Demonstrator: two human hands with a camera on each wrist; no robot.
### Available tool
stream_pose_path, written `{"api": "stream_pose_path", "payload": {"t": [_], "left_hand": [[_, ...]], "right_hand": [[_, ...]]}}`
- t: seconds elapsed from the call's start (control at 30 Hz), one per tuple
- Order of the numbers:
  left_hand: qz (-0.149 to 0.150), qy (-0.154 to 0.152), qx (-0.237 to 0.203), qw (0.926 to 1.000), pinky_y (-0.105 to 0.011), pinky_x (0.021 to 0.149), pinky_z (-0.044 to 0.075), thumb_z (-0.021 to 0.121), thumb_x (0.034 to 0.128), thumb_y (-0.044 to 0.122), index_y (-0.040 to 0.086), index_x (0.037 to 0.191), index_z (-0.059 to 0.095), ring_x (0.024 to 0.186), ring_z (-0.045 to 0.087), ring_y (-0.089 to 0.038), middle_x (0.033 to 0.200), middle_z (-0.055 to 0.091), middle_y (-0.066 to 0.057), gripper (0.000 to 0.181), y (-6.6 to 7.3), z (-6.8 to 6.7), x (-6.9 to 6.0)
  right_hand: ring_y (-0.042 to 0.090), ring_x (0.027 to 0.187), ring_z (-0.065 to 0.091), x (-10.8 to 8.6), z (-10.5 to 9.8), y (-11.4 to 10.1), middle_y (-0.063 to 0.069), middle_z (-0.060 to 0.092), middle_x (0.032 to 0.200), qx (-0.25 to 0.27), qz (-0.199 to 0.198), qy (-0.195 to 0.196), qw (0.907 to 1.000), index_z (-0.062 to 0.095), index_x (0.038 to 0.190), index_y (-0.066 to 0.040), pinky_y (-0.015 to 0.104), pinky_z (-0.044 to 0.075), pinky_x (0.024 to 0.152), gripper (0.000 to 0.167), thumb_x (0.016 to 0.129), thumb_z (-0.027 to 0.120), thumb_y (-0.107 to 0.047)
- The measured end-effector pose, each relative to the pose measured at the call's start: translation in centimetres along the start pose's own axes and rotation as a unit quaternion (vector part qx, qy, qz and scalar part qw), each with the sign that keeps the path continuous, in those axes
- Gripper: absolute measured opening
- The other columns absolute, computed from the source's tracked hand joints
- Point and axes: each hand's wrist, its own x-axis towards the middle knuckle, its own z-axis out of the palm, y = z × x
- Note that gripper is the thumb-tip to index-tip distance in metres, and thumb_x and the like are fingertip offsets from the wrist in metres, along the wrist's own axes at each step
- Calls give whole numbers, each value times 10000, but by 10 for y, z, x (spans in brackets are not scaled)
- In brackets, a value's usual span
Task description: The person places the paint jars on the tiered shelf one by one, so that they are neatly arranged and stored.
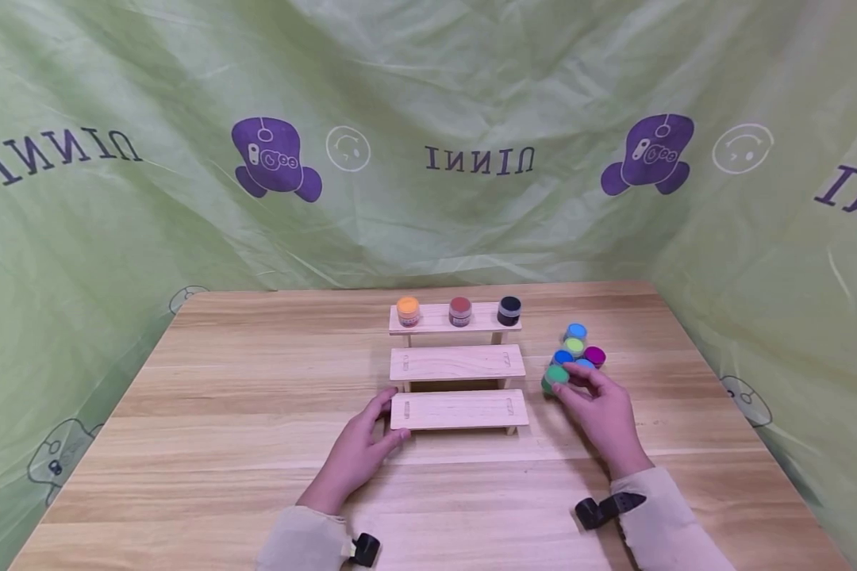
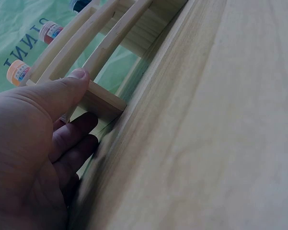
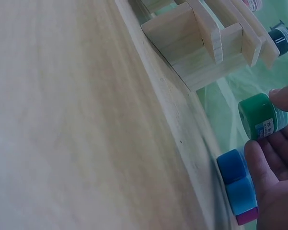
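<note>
A three-step wooden display stand (image 1: pixel 459 411) stands on the table. My left hand (image 1: pixel 359 456) holds the left end of its lowest step, with the thumb (image 2: pixel 69 88) on the front edge and the fingers behind. To the right of the stand, my right hand (image 1: pixel 603 416) pinches a small green paint jar (image 3: pixel 259 115) between thumb and fingers. In the right wrist view this jar is held off the table. An orange jar (image 1: pixel 408 312), a brown-red jar (image 1: pixel 460 312) and a black jar (image 1: pixel 509 311) sit spaced out along the top step.
Beyond my right hand several paint jars cluster on the table: light blue (image 1: pixel 576 331), yellow-green (image 1: pixel 574 346), magenta (image 1: pixel 595 357) and dark blue (image 1: pixel 562 359), plus another blue one partly hidden by the fingers. A green printed curtain (image 1: pixel 428 222) surrounds the wooden table (image 1: pixel 221 412).
</note>
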Motion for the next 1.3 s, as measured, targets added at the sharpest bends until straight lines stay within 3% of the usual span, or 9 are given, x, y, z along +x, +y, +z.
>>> {"api": "stream_pose_path", "payload": {"t": [0.2,0.47,0.77,1.3], "left_hand": [[-3,13,19,10000,-548,1143,319,757,906,298,127,1505,446,1352,491,-297,1329,641,-68,696,0,0,-1],[36,26,35,10000,-552,1141,319,756,908,287,120,1503,447,1345,497,-301,1319,647,-68,691,1,0,-1],[9,5,25,10000,-548,1144,316,754,911,289,124,1504,446,1348,494,-298,1321,644,-64,689,1,0,0],[-3,14,89,10000,-537,1146,320,756,911,283,134,1502,448,1340,501,-295,1322,643,-71,684,2,0,0]], "right_hand": [[-6,998,645,-1,-1,-11,213,621,1296,133,-148,17,9998,644,1281,-2,131,511,860,455,887,792,-177],[196,1113,650,-4,2,-28,217,600,1332,82,-107,18,9999,635,1294,5,134,509,859,460,899,780,-179],[-51,982,629,-3,9,-41,208,629,1271,318,-275,25,9991,628,1295,30,156,521,860,466,884,787,-125],[17,991,670,3,21,-59,211,655,1218,601,-699,-386,9950,653,1251,34,185,542,852,413,885,784,-105]]}}
